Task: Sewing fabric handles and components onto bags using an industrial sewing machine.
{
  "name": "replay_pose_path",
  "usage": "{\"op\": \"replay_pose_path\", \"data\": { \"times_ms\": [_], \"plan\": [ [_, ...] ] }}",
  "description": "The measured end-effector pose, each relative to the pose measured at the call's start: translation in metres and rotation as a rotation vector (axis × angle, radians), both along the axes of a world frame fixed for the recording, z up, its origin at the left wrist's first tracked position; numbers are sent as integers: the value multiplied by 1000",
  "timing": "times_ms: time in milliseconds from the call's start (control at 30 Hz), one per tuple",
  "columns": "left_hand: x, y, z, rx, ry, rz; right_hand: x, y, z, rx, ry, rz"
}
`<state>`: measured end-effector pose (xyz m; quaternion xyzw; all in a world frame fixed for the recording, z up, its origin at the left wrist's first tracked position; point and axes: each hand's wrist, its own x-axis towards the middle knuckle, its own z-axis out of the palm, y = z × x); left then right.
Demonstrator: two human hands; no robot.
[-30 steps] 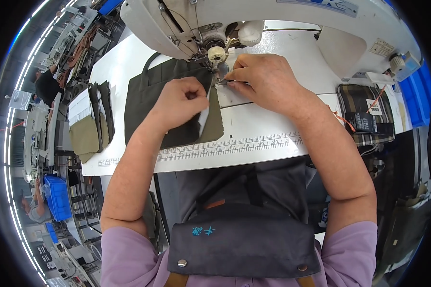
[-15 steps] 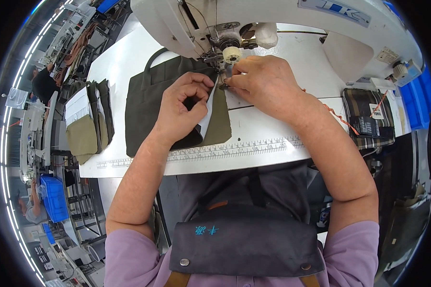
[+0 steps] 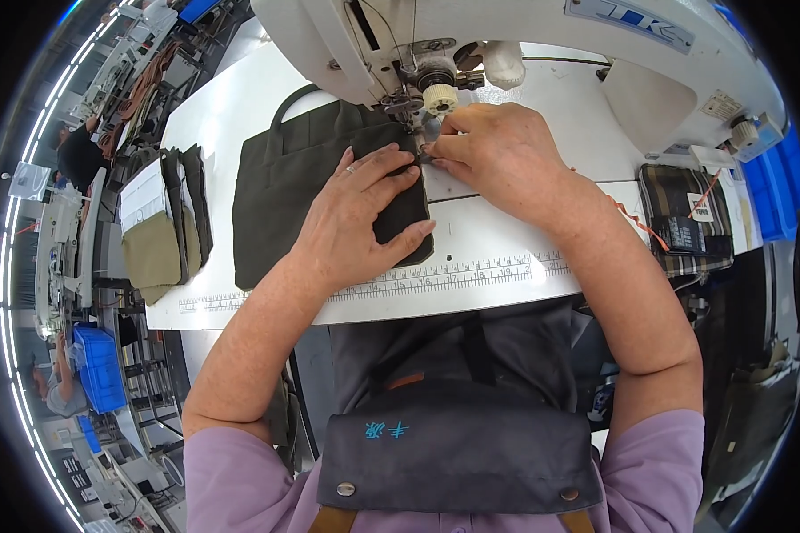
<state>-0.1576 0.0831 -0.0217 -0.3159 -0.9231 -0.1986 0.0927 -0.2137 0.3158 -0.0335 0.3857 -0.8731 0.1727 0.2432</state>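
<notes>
A dark olive fabric panel with a loop handle (image 3: 284,191) lies on the white sewing table, its right edge at the needle area of a sewing machine (image 3: 411,107). Spread across that panel, my left hand (image 3: 356,213) presses it flat, thumb and fingers apart near the right edge. Just right of the needle area, my right hand (image 3: 504,160) is closed in a pinch beside the panel's edge. What its fingertips hold is too small and hidden to make out.
A ruler strip (image 3: 444,277) runs along the table's front (image 3: 507,226). Stacked fabric pieces (image 3: 164,222) stand at the left. Folded plaid cloth (image 3: 676,191) with labels and an orange cord lies at the right. The machine's arm (image 3: 524,22) spans the back.
My left hand has gone from lifting the panel's right edge to lying flat on it. The pale lining and lighter olive layer beneath are now covered. My right hand has barely shifted.
</notes>
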Motion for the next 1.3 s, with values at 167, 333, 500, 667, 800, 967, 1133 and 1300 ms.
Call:
{"op": "replay_pose_path", "data": {
  "times_ms": [167, 333, 500, 667, 800, 967, 1133, 1300],
  "plan": [
    [1, -5, -1, -69, 29, -34, 2, 7, 1, -42, -39, -10],
    [2, -9, -2, -68, 14, -32, 13, 3, 11, -88, -307, -30],
    [1, -10, -6, -9, -7, -43, 17, 0, 9, 67, -258, 82],
    [0, -11, -6, 19, -6, -49, 17, -3, 10, 103, -254, 81],
    [-14, -14, -8, 28, 4, -48, 15, -7, 7, 142, -246, 0],
    [-31, -14, -12, 27, 56, -38, 14, -11, 10, 197, -249, -75],
    [-46, -20, -11, -5, 48, -48, 4, 0, 3, 62, -234, -45],
    [-40, -22, 0, -8, 140, -144, 1, 8, 2, -1, -228, -12]
  ]
}}
